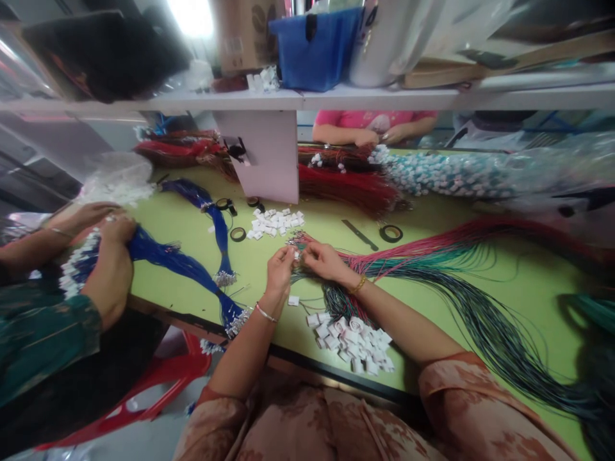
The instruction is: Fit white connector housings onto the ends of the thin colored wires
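My left hand (280, 269) pinches a small white plastic connector (296, 255) above the green tabletop. Right beside it, my right hand (324, 259) has its fingers closed close to the connector, at the tips of the thin wires; what exactly sits in those fingers is too small to make out. A long bundle of red, green and black wires (413, 259) runs from under my right hand off to the right. Below my wrists lies a heap of finished-looking white connectors (353, 339) with wires leading into it. One loose white connector (293, 300) rests by my left wrist.
Loose white housings (276, 223) lie ahead, near black tape rolls (391, 233) and a dark flat blade (359, 234). At left, a co-worker's hands (113, 240) handle blue wires (177, 262). A shelf (375, 98) with a blue bin (317, 51) spans above; another person sits opposite.
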Demonstrator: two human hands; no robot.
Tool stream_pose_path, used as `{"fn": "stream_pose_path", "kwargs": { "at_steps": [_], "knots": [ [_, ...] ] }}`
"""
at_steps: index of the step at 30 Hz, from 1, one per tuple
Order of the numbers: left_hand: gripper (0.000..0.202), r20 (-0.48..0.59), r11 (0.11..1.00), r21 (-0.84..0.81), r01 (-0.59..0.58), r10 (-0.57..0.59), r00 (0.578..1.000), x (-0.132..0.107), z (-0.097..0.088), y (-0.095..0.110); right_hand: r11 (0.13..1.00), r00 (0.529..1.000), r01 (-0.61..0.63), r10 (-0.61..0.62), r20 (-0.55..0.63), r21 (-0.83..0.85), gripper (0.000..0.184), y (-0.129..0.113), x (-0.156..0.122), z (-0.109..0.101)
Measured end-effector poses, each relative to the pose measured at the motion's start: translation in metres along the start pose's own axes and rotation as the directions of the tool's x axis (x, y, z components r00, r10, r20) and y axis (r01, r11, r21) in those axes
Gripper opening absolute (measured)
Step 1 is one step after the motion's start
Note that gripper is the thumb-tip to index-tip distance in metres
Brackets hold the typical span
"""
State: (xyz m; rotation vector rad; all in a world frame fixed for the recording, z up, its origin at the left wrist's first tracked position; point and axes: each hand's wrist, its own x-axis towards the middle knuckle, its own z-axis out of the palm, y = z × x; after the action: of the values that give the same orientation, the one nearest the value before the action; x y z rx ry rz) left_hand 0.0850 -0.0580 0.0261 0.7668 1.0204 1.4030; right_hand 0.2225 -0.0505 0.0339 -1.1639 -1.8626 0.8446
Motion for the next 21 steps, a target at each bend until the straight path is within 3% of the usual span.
{"fn": "stream_pose_path", "kwargs": {
  "at_steps": [4,7,9,13,16,21],
  "knots": [
    [0.034,0.019,0.999,0.049,0.008,-0.009,1.000,-0.001,0.000,0.000,0.999,0.999,0.005,-0.003,0.035,-0.050,0.022,0.006,0.004,-0.005],
    [0.033,0.006,0.998,0.046,0.051,-0.051,0.999,0.003,-0.004,0.003,0.996,0.997,-0.067,0.069,0.027,-0.067,0.026,0.021,0.024,-0.018],
    [0.031,-0.002,0.996,0.036,0.078,-0.078,0.997,0.006,-0.007,0.005,0.954,0.985,-0.172,0.167,-0.044,-0.244,0.024,0.034,0.038,-0.027],
    [0.027,0.004,0.991,0.030,0.129,-0.129,0.992,0.007,-0.011,0.006,0.858,0.961,-0.255,0.278,-0.014,-0.446,0.018,0.051,0.054,-0.035],
    [0.025,0.014,0.990,0.019,0.143,-0.143,0.990,0.006,-0.011,0.006,0.866,0.968,-0.228,0.250,-0.009,-0.446,0.021,0.054,0.053,-0.039],
    [0.023,0.024,0.985,-0.010,0.174,-0.174,0.985,0.004,-0.008,0.006,0.860,0.973,-0.228,0.180,-0.147,-0.456,0.017,0.046,0.052,-0.049]
  ]
}}
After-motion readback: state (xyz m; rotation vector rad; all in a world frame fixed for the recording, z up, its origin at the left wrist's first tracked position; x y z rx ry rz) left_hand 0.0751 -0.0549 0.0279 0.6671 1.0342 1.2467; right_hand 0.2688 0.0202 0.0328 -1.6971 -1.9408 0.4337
